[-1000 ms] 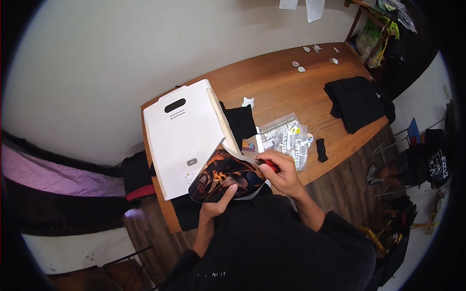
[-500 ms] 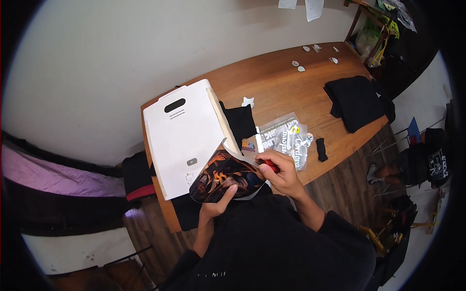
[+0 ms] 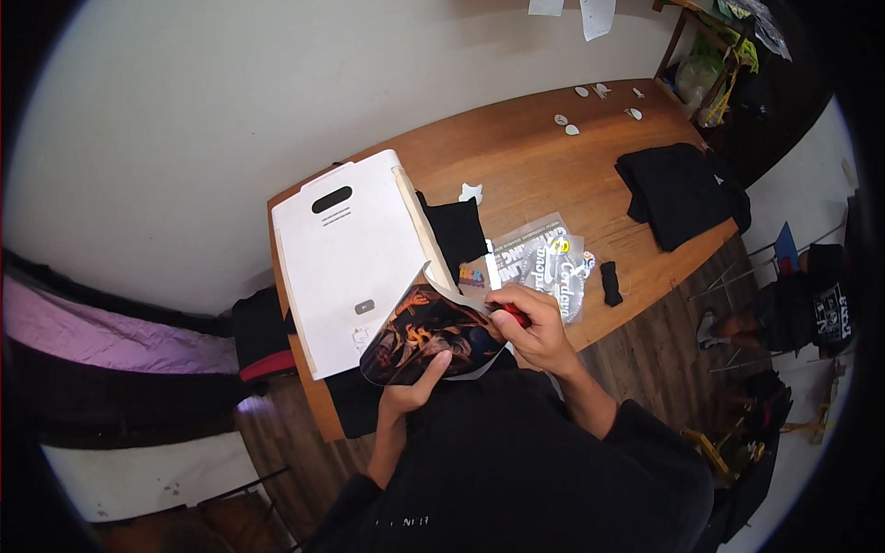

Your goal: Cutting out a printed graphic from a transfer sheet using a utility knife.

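Observation:
A dark printed transfer sheet (image 3: 426, 334), with an orange and brown picture and a pale curled edge, is held up in front of my body. My left hand (image 3: 415, 387) grips its lower part, thumb on top and the other fingers hidden beneath. At the sheet's right edge, my right hand (image 3: 535, 332) is closed on a red-handled tool (image 3: 513, 315), probably scissors; its working end is hidden. Beyond the sheet, a large white heat press (image 3: 350, 249) stands on the wooden table. Clear sheets with printed lettering (image 3: 544, 258) lie just past my right hand.
Black cloth (image 3: 454, 230) hangs out from under the press. Folded black garments (image 3: 673, 194) lie on the right of the table, near a small black bundle (image 3: 611, 284). White cut-outs (image 3: 572, 130) are scattered at the back. A person (image 3: 802, 304) sits off to the right.

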`<state>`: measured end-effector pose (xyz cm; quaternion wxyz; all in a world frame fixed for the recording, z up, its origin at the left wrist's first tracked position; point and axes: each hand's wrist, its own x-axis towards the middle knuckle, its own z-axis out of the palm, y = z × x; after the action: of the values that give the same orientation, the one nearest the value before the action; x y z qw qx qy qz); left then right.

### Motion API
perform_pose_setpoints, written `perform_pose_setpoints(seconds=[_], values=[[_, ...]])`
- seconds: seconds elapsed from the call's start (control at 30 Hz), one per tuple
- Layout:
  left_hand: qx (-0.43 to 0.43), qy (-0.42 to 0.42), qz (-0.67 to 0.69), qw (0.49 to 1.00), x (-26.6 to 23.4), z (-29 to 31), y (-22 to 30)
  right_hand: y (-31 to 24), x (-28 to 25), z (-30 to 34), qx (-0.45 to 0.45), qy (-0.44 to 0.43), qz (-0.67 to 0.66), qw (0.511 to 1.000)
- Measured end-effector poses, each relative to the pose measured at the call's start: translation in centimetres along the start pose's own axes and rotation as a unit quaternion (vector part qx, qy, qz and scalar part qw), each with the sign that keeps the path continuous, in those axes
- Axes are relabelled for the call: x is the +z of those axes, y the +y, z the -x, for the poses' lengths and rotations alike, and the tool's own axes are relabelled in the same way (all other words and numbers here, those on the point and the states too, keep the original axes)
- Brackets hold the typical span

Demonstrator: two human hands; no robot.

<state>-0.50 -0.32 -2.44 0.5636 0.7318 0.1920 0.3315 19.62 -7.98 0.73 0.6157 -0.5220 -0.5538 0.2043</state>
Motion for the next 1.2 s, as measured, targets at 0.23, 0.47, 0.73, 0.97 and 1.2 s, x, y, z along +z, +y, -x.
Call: perform_pose_setpoints(seconds=[0.23, 0.47, 0.73, 0.97, 1.2], values=[[-0.003, 0.042, 0.008, 0.999, -0.02, -0.09, 0.25, -0.14, 0.27, 0.07, 0.007, 0.012, 0.001, 1.0], [0.007, 0.04, 0.008, 0.999, -0.08, -0.04, 0.08, 0.08, 0.1, 0.04, -0.043, 0.027, -0.011, 0.999], [0.0, 0.04, 0.021, 0.999, -0.01, -0.12, 0.39, -0.01, -0.11, 0.0, -0.005, 0.002, 0.009, 1.0], [-0.005, 0.045, 0.025, 0.999, 0.09, -0.2, 0.49, -0.09, 0.12, -0.06, -0.042, 0.038, -0.004, 0.998], [0.015, -0.005, -0.002, 1.0, -0.06, -0.3, 0.15, -0.08, 0.2, 0.19, 0.025, 0.013, 0.003, 1.0]])
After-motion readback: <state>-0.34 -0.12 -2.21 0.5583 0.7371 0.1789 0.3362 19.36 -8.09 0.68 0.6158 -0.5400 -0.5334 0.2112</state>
